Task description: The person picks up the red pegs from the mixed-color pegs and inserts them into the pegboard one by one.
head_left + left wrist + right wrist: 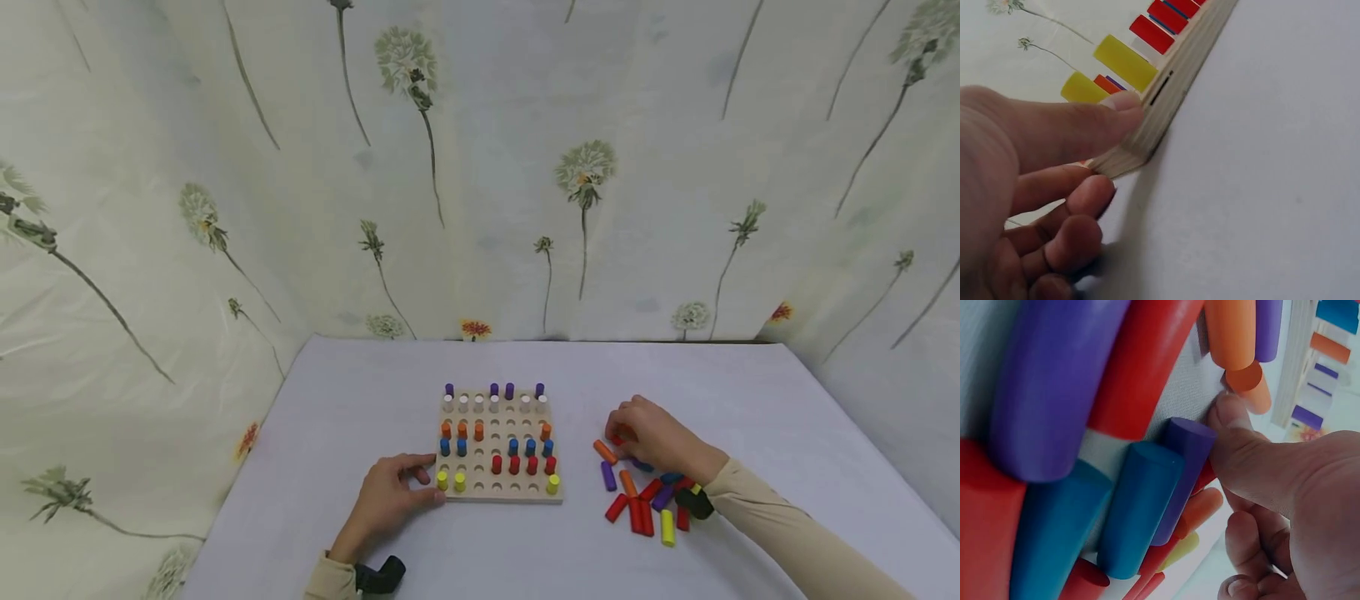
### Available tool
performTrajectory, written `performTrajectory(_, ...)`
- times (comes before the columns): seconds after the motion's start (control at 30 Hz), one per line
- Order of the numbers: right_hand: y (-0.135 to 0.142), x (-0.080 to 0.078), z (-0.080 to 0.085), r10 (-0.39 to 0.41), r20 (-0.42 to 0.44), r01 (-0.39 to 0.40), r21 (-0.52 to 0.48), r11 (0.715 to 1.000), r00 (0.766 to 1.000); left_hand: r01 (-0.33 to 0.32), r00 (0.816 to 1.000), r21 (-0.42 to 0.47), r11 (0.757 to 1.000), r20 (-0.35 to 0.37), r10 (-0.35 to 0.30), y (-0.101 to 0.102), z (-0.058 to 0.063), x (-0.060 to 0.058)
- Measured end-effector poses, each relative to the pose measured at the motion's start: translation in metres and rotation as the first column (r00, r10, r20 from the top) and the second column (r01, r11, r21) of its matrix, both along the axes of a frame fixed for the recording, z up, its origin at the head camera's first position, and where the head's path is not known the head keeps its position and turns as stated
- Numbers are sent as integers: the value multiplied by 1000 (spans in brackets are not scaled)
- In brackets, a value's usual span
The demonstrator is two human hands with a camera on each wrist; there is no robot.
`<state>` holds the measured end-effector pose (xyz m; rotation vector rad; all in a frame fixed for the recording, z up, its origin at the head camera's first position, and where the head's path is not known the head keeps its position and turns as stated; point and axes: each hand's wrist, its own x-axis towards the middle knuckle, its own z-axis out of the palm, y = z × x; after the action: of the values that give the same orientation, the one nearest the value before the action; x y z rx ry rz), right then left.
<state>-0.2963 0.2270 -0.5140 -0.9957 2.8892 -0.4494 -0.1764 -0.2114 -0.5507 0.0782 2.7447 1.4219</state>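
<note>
A wooden pegboard (498, 500) holds rows of purple, white, orange, blue, red and yellow pegs with gaps between them. My left hand (393, 492) holds its near left corner, thumb on the front edge and fingers by the left side. The left wrist view shows that thumb (1104, 119) in front of a yellow peg (1125, 62). To the board's right, my right hand (648, 433) reaches down at the far side of loose pegs. A red peg (617, 439) shows beneath its fingertips; whether they grip it is hidden. An orange peg (1250, 387) lies by the right thumb.
Loose red, purple, blue, orange and yellow pegs lie scattered near the right wrist, among them a yellow peg (667, 528) at the front. A white cloth (360, 383) covers the table, and a flower-patterned curtain (495, 192) hangs behind it. Each wrist carries a black device.
</note>
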Motion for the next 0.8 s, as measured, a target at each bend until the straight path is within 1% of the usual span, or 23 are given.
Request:
performTrajectory(0.13, -3, 1, -2, -6, 7, 6, -4, 1000, 1000, -20, 1000, 16, 1000, 20, 20, 0, 2, 2)
performTrajectory(0.3, -7, 3, -3, -14, 39, 14, -12, 1000, 999, -48, 998, 10, 999, 49, 48, -1, 4, 4)
performTrajectory(0.5, -8, 2, -2, -7, 53, 8, -23, 1000, 999, -56, 996, 11, 998, 67, 55, -2, 6, 5)
performTrajectory(0.6, -5, 0, 1, -18, 39, 19, -26, 999, 999, -50, 996, 40, 998, 77, 47, -2, 7, 4)
performTrajectory(0.67, -5, -1, 4, -31, 18, 31, -31, 999, 999, -57, 994, 80, 995, 99, 49, -1, 7, 2)
performTrajectory(0.8, -9, -1, 11, -68, -21, 67, -53, 996, 997, -91, 988, 140, 986, 140, 71, -2, 7, 1)
